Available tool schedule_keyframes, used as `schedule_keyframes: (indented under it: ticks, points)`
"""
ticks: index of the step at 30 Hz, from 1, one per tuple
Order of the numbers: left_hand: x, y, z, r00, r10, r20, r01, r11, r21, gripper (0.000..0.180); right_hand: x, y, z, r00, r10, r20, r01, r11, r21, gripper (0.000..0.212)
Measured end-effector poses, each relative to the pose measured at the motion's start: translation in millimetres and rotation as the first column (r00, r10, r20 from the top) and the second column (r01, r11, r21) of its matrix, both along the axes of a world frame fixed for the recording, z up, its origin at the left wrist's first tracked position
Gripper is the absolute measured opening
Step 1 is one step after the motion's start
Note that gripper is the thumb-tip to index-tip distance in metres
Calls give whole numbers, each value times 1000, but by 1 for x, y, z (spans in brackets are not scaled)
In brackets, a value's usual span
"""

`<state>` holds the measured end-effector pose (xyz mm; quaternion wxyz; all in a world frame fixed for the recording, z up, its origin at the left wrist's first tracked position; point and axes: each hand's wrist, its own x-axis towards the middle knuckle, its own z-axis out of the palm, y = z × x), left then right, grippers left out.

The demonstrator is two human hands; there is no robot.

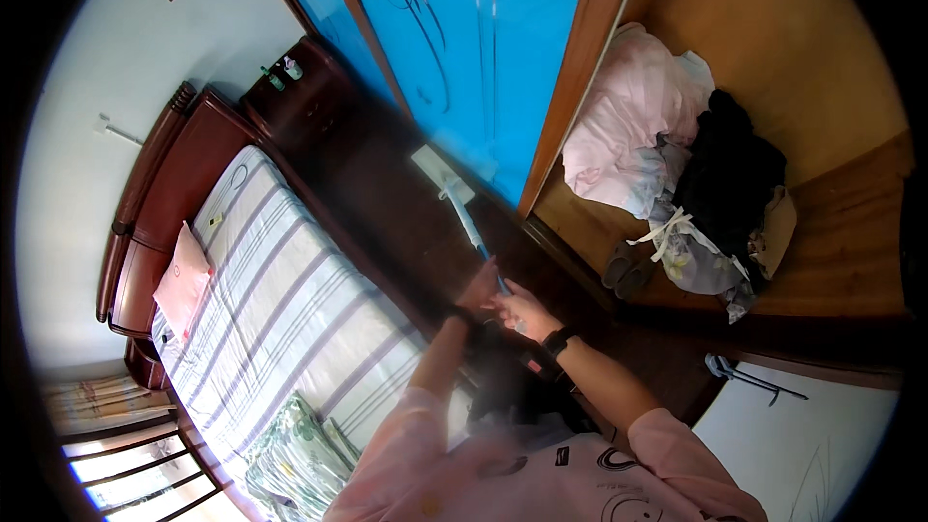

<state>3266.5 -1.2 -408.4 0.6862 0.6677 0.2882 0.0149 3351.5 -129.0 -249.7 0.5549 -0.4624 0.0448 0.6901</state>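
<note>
A flat mop [466,222] with a pale rectangular head and a white-and-blue handle slants away from me. Its head lies on the dark floor near the base of the blue sliding door. My left hand [478,286] is wrapped round the handle, slightly blurred. Just behind it, closer to my body, my right hand [523,312] grips the handle's near part. Both wrists wear dark bands. The fingers hide the part of the handle between my hands.
Left stands a bed [290,271] with a striped sheet, pink pillow [184,280] and folded green-patterned cloth [300,449]. A dark nightstand [300,101] holds small bottles. Right, the open wardrobe [822,242] holds a pink bundle [638,116] and black clothes [730,174]; slippers [628,271] sit beside them.
</note>
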Motion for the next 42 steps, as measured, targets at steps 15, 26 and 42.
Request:
schedule_keyframes:
  ticks: [15, 26, 42]
  points:
    - [80, -226, -3, 875, -409, -258, 386, 267, 883, 27, 83, -267, 31, 984, -20, -179, 32, 997, 64, 38]
    - [124, -346, 45, 725, -508, -466, 632, 221, 743, 27, 114, -385, 78, 841, 306, 447, -211, 945, -250, 59]
    - [154, -291, 78, 879, -468, -90, 239, 269, 933, 26, 161, -305, 86, 487, 280, 828, -166, 960, -227, 39]
